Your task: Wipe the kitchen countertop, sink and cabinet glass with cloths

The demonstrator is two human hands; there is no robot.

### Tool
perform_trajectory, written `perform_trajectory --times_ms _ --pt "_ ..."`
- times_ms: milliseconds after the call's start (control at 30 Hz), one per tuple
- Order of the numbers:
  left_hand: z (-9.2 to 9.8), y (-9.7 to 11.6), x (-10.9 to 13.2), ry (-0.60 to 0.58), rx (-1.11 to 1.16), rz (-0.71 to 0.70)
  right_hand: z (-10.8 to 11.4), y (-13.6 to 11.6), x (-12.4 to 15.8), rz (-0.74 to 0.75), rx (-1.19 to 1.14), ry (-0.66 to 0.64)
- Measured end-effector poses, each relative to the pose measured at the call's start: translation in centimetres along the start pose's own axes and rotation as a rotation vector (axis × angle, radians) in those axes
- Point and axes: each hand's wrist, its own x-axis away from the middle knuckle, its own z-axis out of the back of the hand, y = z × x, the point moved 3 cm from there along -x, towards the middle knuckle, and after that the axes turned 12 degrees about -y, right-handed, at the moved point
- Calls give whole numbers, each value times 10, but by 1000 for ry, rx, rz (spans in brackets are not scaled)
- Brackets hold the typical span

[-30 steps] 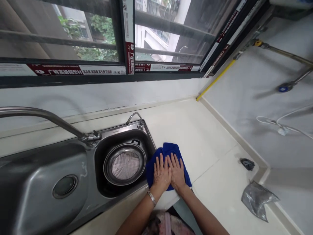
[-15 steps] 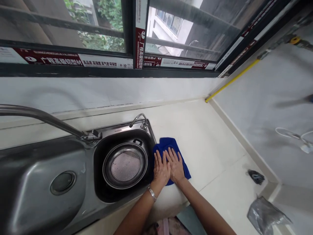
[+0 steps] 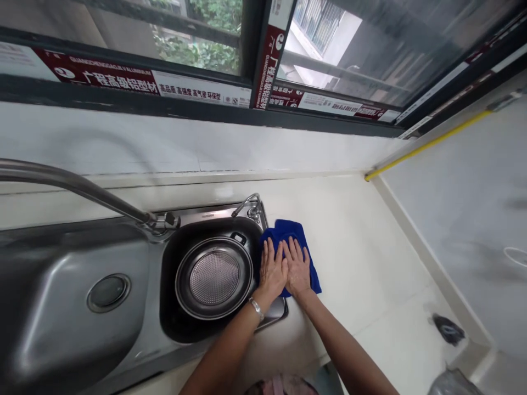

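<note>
Blue cloth (image 3: pixel 293 233) lies flat on the pale countertop (image 3: pixel 362 258), just beside the right rim of the steel sink (image 3: pixel 74 329), pinned under both hands in the head-camera view. Left hand (image 3: pixel 272 272) and right hand (image 3: pixel 297 270) sit side by side, palms down, fingers (image 3: pixel 288 249) stretched flat and grasping nothing; the cloth shows beyond the fingertips and past the right hand. Wiping looks under way; the next stroke calls for steady downward pressure. A perforated metal pan (image 3: pixel 214 277) rests in the small basin.
</note>
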Motion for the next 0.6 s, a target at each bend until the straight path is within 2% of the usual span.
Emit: perform_trajectory --times_ms 233,600 --pt "25 3 -33 -43 36 -67 8 -3 -28 -101 25 -15" --pt "33 1 -56 38 117 3 13 4 -59 -50 71 5"
